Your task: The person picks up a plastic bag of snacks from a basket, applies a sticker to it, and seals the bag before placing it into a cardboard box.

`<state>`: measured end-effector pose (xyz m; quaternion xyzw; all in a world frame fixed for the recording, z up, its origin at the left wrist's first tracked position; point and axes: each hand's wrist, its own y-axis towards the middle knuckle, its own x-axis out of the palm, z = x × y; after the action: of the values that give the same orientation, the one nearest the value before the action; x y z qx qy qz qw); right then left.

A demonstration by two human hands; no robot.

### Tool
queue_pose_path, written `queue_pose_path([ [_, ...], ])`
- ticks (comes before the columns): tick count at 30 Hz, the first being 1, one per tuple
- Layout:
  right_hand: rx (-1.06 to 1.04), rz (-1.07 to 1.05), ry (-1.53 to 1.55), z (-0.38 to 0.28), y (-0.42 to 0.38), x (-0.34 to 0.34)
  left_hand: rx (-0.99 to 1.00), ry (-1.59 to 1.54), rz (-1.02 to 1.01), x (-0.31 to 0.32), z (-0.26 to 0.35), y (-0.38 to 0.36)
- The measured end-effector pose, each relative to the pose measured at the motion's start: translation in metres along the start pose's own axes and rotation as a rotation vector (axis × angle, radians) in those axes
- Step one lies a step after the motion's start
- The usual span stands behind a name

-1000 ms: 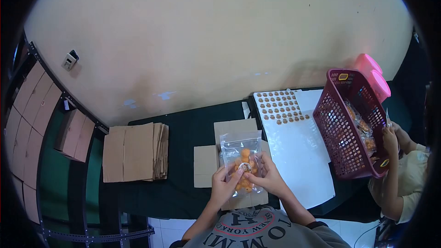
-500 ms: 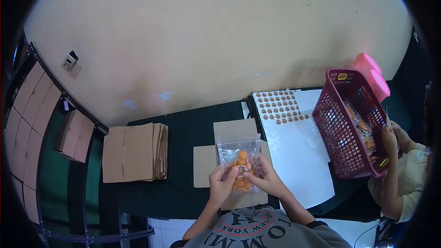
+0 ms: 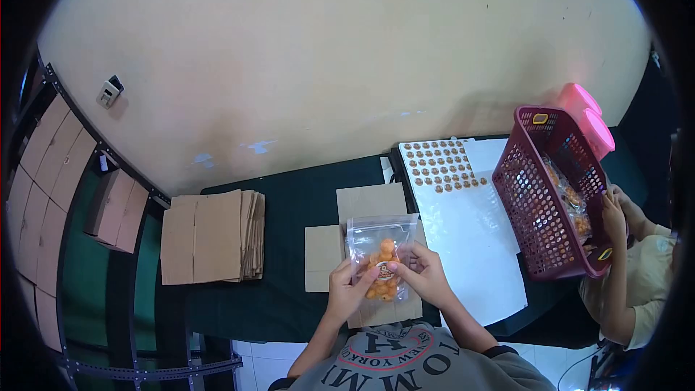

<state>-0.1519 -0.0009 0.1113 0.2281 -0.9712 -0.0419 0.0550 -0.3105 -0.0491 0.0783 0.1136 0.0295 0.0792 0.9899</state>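
Observation:
A clear zip bag (image 3: 381, 229) with round orange snacks (image 3: 387, 248) inside is held upright above an open cardboard box (image 3: 371, 203). On its front is a round sticker (image 3: 384, 271). My left hand (image 3: 347, 291) grips the bag's left edge, its thumb at the sticker. From the right side, my right hand (image 3: 426, 275) holds the bag too, its thumb pressing near the sticker's other edge. The box lies under the bag with its flaps spread, and its inside is mostly hidden.
A sticker sheet (image 3: 441, 163) lies on a white board (image 3: 470, 246). To its right, a maroon basket (image 3: 539, 195) holds packed bags, with another person's hands (image 3: 619, 210) at its rim. Flattened cartons (image 3: 210, 239) are stacked at left, beside a shelf of boxes (image 3: 43, 210).
The bag has shifted slightly right and tilted a little, with both my hands still on it. The other person's hands stay near the basket rim.

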Motion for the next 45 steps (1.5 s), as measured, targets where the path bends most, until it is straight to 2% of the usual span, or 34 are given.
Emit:
queue_pose_path([
  [3, 0.031, -0.048, 0.047, -0.003, 0.002, 0.0, -0.014, -0.043, -0.017, -0.004, -0.003, 0.001],
  [5, 0.033, -0.054, 0.04, -0.001, 0.003, 0.0, -0.083, -0.185, 0.0, -0.003, -0.01, 0.001],
  [8, 0.009, -0.03, -0.032, 0.006, 0.005, 0.001, -0.166, -0.16, 0.023, -0.002, -0.003, 0.002],
  [10, -0.092, 0.018, -0.218, 0.01, 0.005, 0.006, -0.145, -0.118, 0.048, 0.0, -0.002, 0.004],
  [14, -0.089, 0.038, -0.266, 0.01, 0.005, 0.01, -0.083, -0.015, 0.153, 0.003, -0.007, 0.006],
  [17, -0.147, 0.042, -0.316, 0.012, 0.003, 0.013, -0.108, -0.003, 0.191, 0.004, -0.008, 0.008],
  [21, -0.11, 0.028, -0.281, 0.013, 0.001, 0.009, -0.112, -0.08, 0.175, 0.007, -0.016, 0.006],
  [23, -0.099, 0.02, -0.26, 0.014, 0.001, 0.008, -0.161, -0.201, 0.083, 0.008, -0.013, 0.005],
  [25, -0.059, 0.049, 0.005, 0.017, 0.002, 0.008, -0.137, -0.186, 0.014, 0.007, -0.012, 0.004],
  [29, -0.099, 0.101, -0.024, 0.024, 0.005, 0.009, -0.11, -0.072, -0.155, 0.003, -0.001, 0.006],
  [31, -0.173, 0.168, -0.031, 0.016, 0.004, 0.014, -0.113, -0.074, -0.159, 0.004, 0.008, 0.006],
  [34, -0.147, 0.173, -0.188, 0.025, 0.005, 0.007, -0.109, -0.129, -0.159, 0.004, 0.011, 0.008],
  [36, -0.124, 0.178, -0.168, 0.019, 0.005, 0.007, -0.102, -0.181, -0.158, 0.001, 0.009, 0.008],
  [39, -0.116, 0.182, -0.183, 0.019, 0.005, 0.007, -0.115, -0.097, -0.214, -0.004, -0.001, 0.006],
  [41, -0.13, 0.183, -0.218, 0.02, 0.006, 0.009, -0.187, -0.27, -0.199, -0.003, -0.006, 0.004],
  [43, -0.164, 0.226, -0.056, 0.021, 0.009, 0.016, -0.215, -0.287, -0.15, 0.0, -0.001, 0.005],
  [45, -0.149, 0.195, -0.099, 0.031, 0.007, 0.012, -0.245, -0.303, -0.099, 0.002, -0.003, 0.005],
])
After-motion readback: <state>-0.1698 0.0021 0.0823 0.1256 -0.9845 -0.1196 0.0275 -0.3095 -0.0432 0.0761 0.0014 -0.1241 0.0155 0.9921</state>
